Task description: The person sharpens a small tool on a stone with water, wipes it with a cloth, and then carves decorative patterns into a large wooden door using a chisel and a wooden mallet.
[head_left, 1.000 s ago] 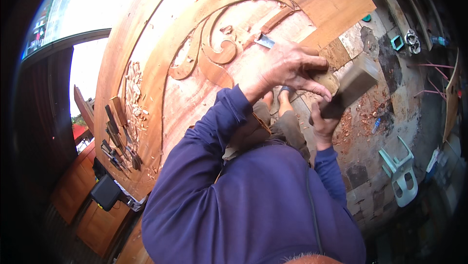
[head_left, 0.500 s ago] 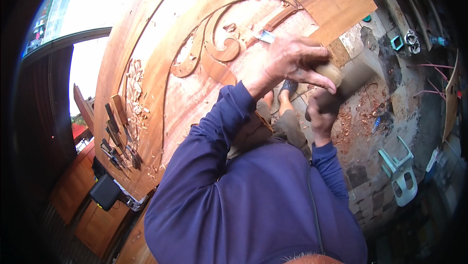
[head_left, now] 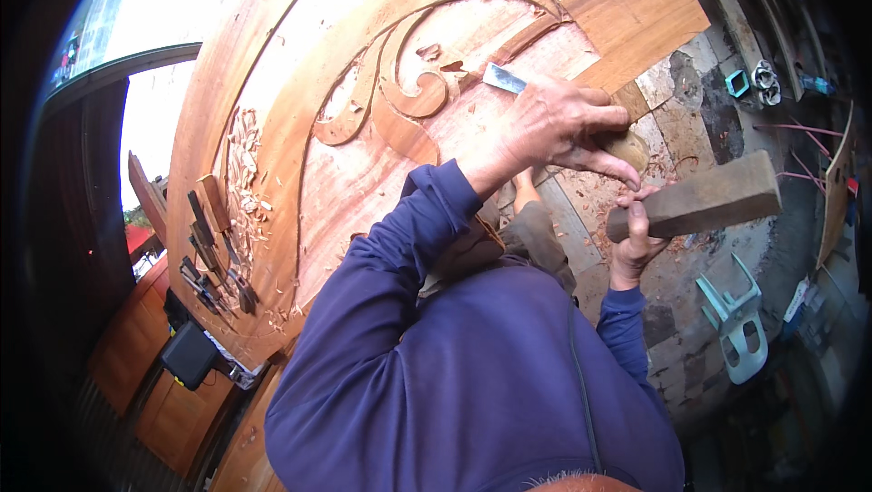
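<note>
My left hand (head_left: pixel 568 129) is closed around a chisel, whose wide metal blade (head_left: pixel 502 79) shows beyond the knuckles. Its round wooden handle end (head_left: pixel 629 152) comes out by my thumb. The blade lies over the pale recessed ground of a carved wooden panel (head_left: pixel 368 30), close to a raised scroll (head_left: pixel 422 92); whether its edge touches the wood I cannot tell. Lower right, my right hand (head_left: pixel 639 245) grips a squared wooden mallet (head_left: pixel 713 197) by its narrow end. The mallet's thick end points right, apart from the chisel handle.
Several carving tools (head_left: pixel 211 247) lie at the panel's left edge beside a heap of wood shavings (head_left: pixel 243 160). A black box-shaped device (head_left: pixel 191 356) hangs at the lower left corner. On the floor to the right are a pale green plastic stool (head_left: pixel 740 324) and scattered chips.
The mallet, blurred and close to the chisel handle before, has swung away to the right with my right hand. My left hand and the chisel have shifted slightly right.
</note>
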